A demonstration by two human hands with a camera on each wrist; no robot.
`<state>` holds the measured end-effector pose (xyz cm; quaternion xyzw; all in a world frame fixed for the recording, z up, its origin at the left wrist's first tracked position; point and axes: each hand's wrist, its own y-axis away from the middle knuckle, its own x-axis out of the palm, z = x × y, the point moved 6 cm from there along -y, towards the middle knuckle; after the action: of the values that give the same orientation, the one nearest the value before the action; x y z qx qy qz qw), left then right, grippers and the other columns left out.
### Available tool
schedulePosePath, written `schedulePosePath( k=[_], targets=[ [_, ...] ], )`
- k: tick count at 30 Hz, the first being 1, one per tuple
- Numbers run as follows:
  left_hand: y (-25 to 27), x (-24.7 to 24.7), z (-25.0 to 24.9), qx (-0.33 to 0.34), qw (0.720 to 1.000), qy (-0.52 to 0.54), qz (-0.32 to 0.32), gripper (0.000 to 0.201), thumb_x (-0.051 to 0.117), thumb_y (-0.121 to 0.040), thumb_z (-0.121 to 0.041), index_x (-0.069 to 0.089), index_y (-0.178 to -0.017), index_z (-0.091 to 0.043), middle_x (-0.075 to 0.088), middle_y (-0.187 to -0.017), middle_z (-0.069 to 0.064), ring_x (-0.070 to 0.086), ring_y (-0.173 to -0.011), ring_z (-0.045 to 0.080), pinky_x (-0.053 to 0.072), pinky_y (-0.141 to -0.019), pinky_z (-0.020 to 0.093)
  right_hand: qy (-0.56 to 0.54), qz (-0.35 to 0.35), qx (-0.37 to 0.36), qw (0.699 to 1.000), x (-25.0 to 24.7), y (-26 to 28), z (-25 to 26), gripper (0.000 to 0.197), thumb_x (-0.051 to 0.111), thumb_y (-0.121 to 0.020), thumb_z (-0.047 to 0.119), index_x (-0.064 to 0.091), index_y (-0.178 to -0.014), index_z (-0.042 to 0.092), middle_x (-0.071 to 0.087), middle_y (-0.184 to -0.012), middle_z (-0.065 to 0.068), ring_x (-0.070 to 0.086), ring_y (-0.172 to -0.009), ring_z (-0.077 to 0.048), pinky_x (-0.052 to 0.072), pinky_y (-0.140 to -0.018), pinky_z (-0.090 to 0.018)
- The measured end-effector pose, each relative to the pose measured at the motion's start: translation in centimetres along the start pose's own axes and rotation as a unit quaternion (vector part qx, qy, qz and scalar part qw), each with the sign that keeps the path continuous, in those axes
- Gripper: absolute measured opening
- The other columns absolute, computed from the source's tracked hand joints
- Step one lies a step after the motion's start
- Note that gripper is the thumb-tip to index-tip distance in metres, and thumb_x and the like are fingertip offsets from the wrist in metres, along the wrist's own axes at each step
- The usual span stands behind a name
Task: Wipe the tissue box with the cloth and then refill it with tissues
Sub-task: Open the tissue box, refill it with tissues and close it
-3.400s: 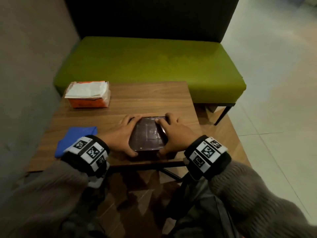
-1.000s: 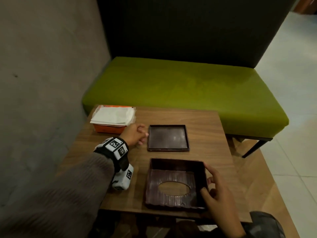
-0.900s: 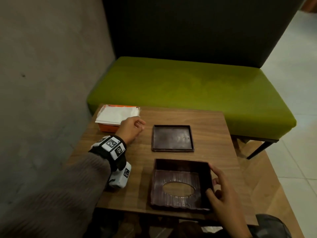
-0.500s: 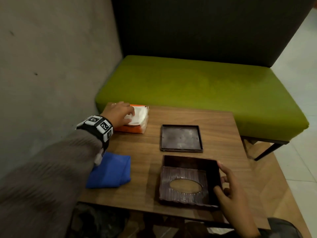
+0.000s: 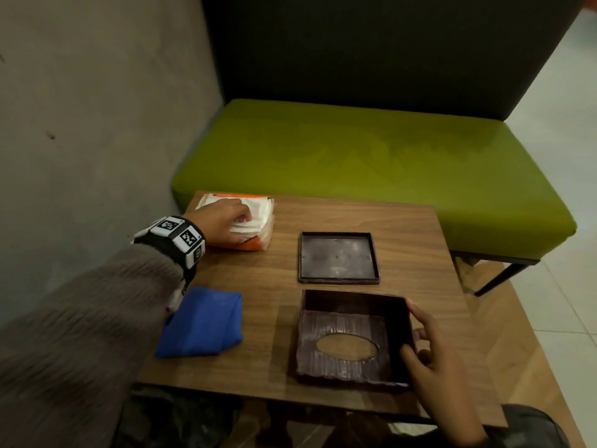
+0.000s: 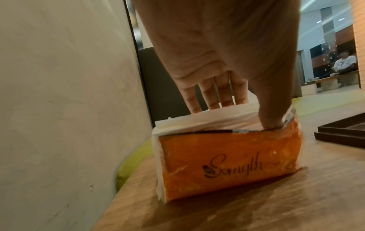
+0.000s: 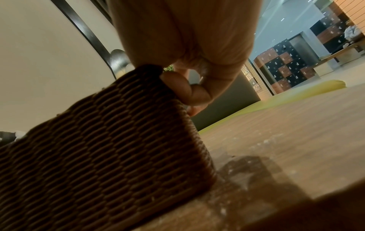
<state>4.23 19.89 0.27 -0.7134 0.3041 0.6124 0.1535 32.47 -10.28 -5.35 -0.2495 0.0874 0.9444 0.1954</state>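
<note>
The tissue box [image 5: 352,337] lies upside down near the front edge of the bench [image 5: 416,240], its open underside facing up. Nothing is in it; through the oval slot in its floor the wood of the bench shows. Its outer wall is dark woven ribbing in the right wrist view. The right hand [image 5: 433,354] grips the box's right wall, thumb inside the cavity and fingers [image 7: 185,89] curled against the outside.

Just behind the tissue box, apart from it, the flat base panel [image 5: 337,257] lies with its shallow rim up and holds nothing.

Behind and to the left of the tissue box, at the bench's far left corner, stands the orange tissue pack [image 6: 227,162], torn open at the top, with a stack of white tissues [image 5: 255,218] filling it and rising above the wrapper. The left hand [image 5: 223,221] lies over that stack, fingers [image 6: 221,93] down its far side and thumb pushed in at the near edge, pinching the tissues.

The folded blue cloth [image 5: 203,321] lies left of the tissue box, untouched.
</note>
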Motion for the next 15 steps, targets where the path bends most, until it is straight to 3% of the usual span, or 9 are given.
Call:
schedulePosePath(
  k=[4, 7, 10, 15],
  targets=[
    [-0.7, 0.0, 0.1, -0.023, 0.999, -0.026, 0.015, 0.035, 0.077, -0.072, -0.027, 0.060, -0.100, -0.013, 0.055, -0.092, -0.002, 0.050, -0.085, 0.016, 0.038, -0.074, 0.028, 0.006, -0.010, -0.009, 1.000, 0.2, -0.3, 0.0, 0.070, 0.061, -0.087, 0.001, 0.041, -0.138, 0.045, 0.056, -0.094, -0.002, 0.055, -0.070, -0.017, 0.043, -0.055, -0.018],
    [-1.3, -0.1, 0.2, -0.042, 0.998, -0.038, 0.012, 0.033, 0.078, -0.072, -0.028, 0.061, -0.098, -0.016, 0.059, -0.091, -0.003, 0.053, -0.082, 0.016, 0.034, -0.068, 0.025, 0.010, -0.009, -0.012, 1.000, 0.5, -0.5, -0.1, 0.069, 0.061, -0.087, 0.003, 0.041, -0.139, 0.044, 0.056, -0.094, -0.002, 0.054, -0.064, -0.014, 0.042, -0.052, -0.017],
    [-1.5, -0.1, 0.0, -0.042, 0.997, -0.062, 0.019, 0.030, 0.074, -0.074, -0.028, 0.061, -0.098, -0.015, 0.064, -0.096, 0.001, 0.059, -0.090, 0.023, 0.041, -0.073, 0.030, 0.006, -0.011, -0.016, 1.000, 0.5, -0.5, -0.2, 0.069, 0.061, -0.087, 0.002, 0.041, -0.141, 0.042, 0.057, -0.099, 0.000, 0.056, -0.078, -0.013, 0.045, -0.054, -0.022],
    [-1.1, -0.7, 0.2, -0.034, 0.996, -0.067, -0.040, 0.023, 0.072, -0.074, -0.025, 0.063, -0.093, -0.015, 0.066, -0.092, 0.004, 0.061, -0.089, 0.027, 0.042, -0.071, 0.030, 0.016, 0.001, -0.024, 1.000, 0.6, -0.4, 0.2, 0.071, 0.064, -0.086, 0.006, 0.039, -0.141, 0.044, 0.057, -0.100, 0.001, 0.055, -0.078, -0.013, 0.047, -0.058, -0.025]
  ],
)
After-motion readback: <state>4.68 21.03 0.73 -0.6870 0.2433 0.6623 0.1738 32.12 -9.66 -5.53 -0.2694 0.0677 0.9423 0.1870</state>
